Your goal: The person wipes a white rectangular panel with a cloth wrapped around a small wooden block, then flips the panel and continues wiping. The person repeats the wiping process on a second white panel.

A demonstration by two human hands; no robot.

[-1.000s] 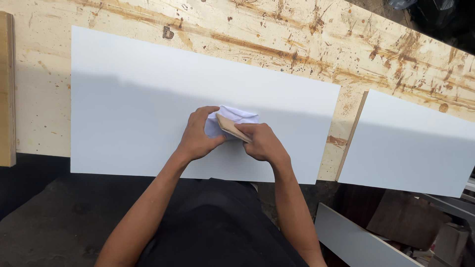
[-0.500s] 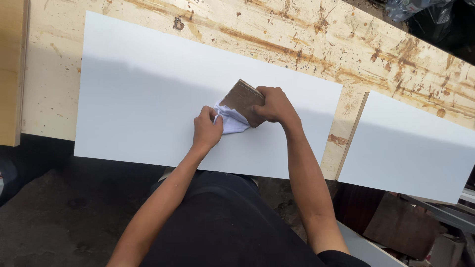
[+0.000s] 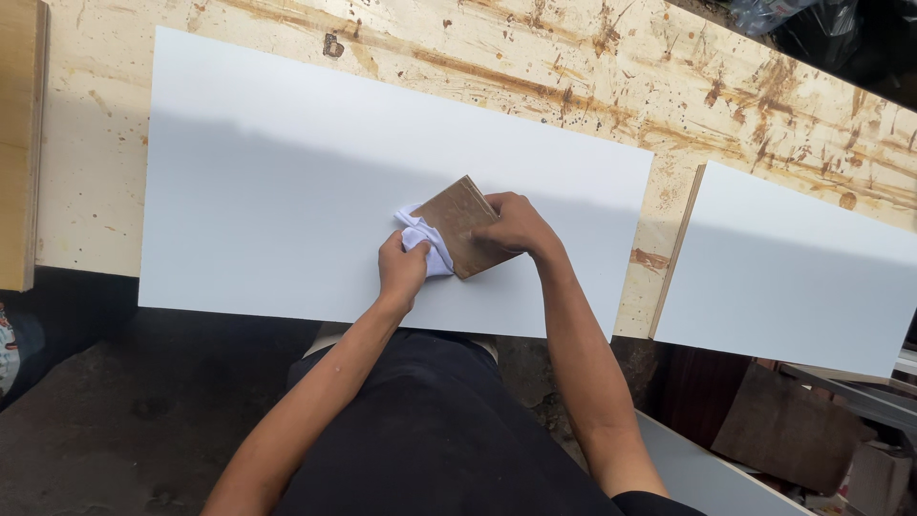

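- The counter [image 3: 573, 67] is a pale plywood top, heavily marked with brown stains and streaks, and it runs across the whole upper part of the view.
- A large white board [image 3: 287, 191] lies flat on the counter; its near long edge hangs a little over the counter's front, above the person's dark lap.
- A second white board [image 3: 793, 277] lies to the right, apart from the first, with a strip of stained counter showing between them and its raw wooden edge turned toward the gap.
- A plain wooden plank [image 3: 21, 143] sits at the far left edge of the counter, only partly in view.
- A flat brown block [image 3: 463, 225], roughly square and thin, rests on the large white board near the middle of its near edge, turned at an angle.
- The right hand [image 3: 511, 229] grasps the right side of the brown block, fingers curled over its top face and pressing it to the board.
- The left hand [image 3: 401, 272] is clenched on a crumpled white cloth [image 3: 425, 244], holding it against the block's left edge.
- The white cloth is bunched between the left hand and the block, touching both and the board beneath.
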